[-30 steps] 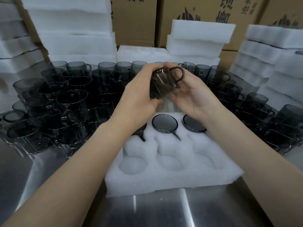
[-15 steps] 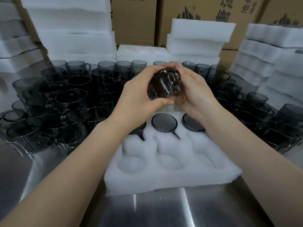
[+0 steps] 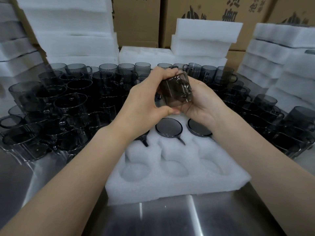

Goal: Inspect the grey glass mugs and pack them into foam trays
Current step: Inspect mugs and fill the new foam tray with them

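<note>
Both hands hold one grey glass mug [image 3: 174,91] above the back of the white foam tray [image 3: 177,183]. My left hand [image 3: 144,101] grips its left side with the thumb underneath. My right hand [image 3: 202,101] cups it from the right and below. The mug's handle faces me. In the tray's back row sit upside-down mugs: one in the middle pocket [image 3: 168,127], one on the right [image 3: 198,127], and a third partly hidden under my left wrist. The front pockets hold nothing.
Several loose grey mugs crowd the steel table on the left [image 3: 56,106] and right [image 3: 265,113]. Stacks of foam trays [image 3: 71,31] stand behind and at both sides, with cardboard boxes [image 3: 201,9] at the back. Bare steel table [image 3: 170,220] lies in front of the tray.
The mug has been turned in my hands: its handle, first pointing up and right, now faces me. Both hands have stayed above the tray's back row.
</note>
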The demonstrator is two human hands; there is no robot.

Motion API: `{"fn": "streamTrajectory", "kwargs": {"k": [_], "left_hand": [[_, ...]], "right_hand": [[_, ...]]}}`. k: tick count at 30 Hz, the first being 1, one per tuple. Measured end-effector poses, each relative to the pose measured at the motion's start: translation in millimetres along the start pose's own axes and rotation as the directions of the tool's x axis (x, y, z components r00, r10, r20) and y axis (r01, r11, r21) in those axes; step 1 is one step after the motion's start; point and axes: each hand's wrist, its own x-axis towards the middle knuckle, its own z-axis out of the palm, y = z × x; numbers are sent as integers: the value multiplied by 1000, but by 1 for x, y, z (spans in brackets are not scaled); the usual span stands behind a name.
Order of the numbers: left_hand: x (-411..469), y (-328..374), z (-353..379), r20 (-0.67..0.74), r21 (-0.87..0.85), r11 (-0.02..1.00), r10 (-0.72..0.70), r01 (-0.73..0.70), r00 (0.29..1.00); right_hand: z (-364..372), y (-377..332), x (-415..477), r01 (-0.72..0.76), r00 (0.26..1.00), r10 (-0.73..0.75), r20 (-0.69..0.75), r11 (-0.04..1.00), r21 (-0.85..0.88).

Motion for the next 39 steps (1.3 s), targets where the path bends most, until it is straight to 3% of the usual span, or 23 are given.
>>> {"fn": "streamTrajectory", "kwargs": {"k": [4,8,13,15,19,23,30,35,39], "left_hand": [[0,4,-1,-14,9,1000,-11,11,1000],[1,1,-2,-182,146,988,-18,45,983],[1,-8,-2,-226,408,913,82,18,971],[0,-9,-1,-222,451,893,120,-7,968],[2,-8,1,-223,497,867,147,-17,964],[1,-6,2,-238,483,875,122,8,964],[0,-5,-1,-293,348,927,-34,140,955],[2,-3,-2,-328,230,955,-107,189,939],[2,-2,-2,-307,263,954,-58,144,950]], "right_hand": [[0,1,1,5,999,-7,-35,998,-59],[-5,1,3,290,932,-336,-136,917,-273],[-2,6,-1,316,941,-331,67,792,-522],[0,7,-1,286,957,-275,98,815,-505],[-1,3,-1,103,991,-79,105,961,-256],[-3,3,0,123,976,-95,197,983,-134],[-14,3,0,241,924,-174,340,956,-168],[-19,3,2,367,923,-296,247,871,-328],[-15,4,3,380,924,-334,185,846,-374]]}}
